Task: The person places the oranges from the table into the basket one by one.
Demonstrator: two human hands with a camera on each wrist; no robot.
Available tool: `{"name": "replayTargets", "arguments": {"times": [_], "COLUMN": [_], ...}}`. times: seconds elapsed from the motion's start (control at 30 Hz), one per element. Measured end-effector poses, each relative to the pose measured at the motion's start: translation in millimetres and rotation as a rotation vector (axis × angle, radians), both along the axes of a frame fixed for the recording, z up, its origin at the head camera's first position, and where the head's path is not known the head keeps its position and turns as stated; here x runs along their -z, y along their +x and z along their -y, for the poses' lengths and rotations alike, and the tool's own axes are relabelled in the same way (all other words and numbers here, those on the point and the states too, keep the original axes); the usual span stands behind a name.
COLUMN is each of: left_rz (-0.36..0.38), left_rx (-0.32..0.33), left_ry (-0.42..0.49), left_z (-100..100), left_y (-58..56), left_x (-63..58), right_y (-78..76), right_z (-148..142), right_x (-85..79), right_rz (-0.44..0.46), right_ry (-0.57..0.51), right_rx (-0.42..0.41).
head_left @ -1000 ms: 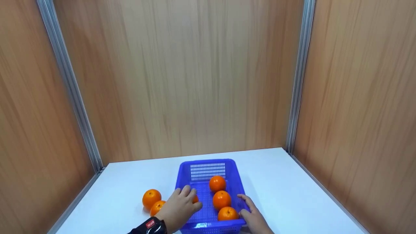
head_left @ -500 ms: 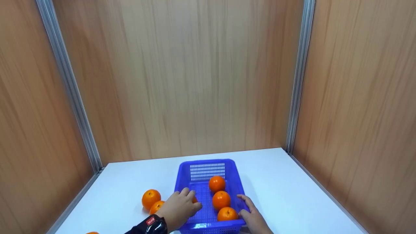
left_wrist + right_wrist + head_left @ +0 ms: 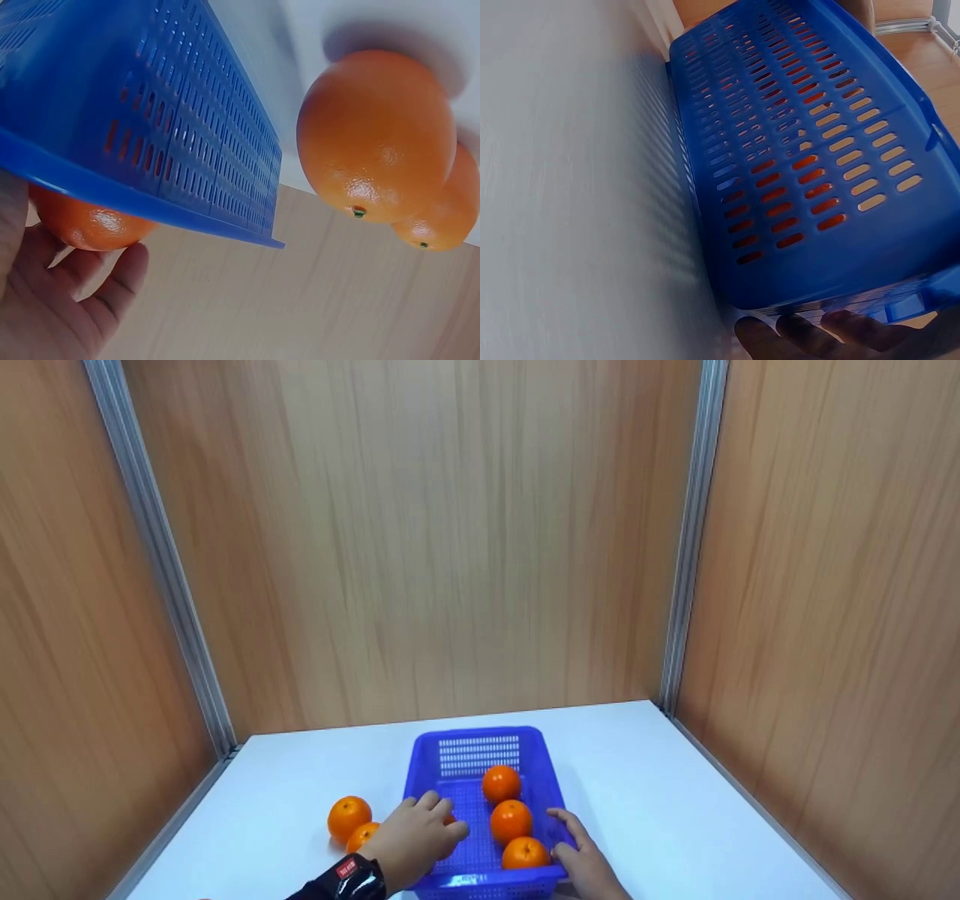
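Note:
A blue plastic basket (image 3: 484, 877) stands on the white table with several oranges in it. Three of these, among them the middle orange (image 3: 512, 820), form a row along its right side. My left hand (image 3: 420, 836) reaches over the left rim and grips another orange (image 3: 101, 223), which it mostly hides in the head view. At the basket's near right corner my right hand (image 3: 589, 862) holds the rim, thumb and forefinger showing; in the right wrist view its other fingers (image 3: 810, 336) lie against the near end wall.
Left of the basket, two oranges lie on the table close together, the farther orange (image 3: 349, 819) and the nearer orange (image 3: 364, 836). Wooden panels (image 3: 465, 547) enclose the table at the back and both sides.
Both hands stay almost in place, the left shifting only slightly at the orange. A sliver of orange at the bottom left edge appeared half a second ago and now barely shows.

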State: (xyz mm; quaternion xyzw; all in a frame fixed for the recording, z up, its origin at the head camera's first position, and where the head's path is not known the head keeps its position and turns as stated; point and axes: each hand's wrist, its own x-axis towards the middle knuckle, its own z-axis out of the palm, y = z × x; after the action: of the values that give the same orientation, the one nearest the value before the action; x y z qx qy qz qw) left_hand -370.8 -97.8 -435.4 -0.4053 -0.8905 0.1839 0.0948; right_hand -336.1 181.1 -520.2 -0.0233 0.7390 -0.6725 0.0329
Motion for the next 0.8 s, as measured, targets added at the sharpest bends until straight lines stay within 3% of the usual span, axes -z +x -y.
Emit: {"name": "replayTargets", "arguments": {"times": [0.37, 0.8], "left_rz": [-0.019, 0.119], "left_rx": [0.024, -0.002], "left_ry": [0.025, 0.070], "left_z": [0.7, 1.2], "left_y": [-0.8, -0.1], "left_x": [3.4, 5.4], "right_y": [0.1, 2.3], "right_z": [-0.4, 0.7], "right_x": [0.9, 4.4], "right_rz": [-0.023, 0.034], "right_ry": [0.017, -0.071], "right_rx": [0.005, -0.015]}}
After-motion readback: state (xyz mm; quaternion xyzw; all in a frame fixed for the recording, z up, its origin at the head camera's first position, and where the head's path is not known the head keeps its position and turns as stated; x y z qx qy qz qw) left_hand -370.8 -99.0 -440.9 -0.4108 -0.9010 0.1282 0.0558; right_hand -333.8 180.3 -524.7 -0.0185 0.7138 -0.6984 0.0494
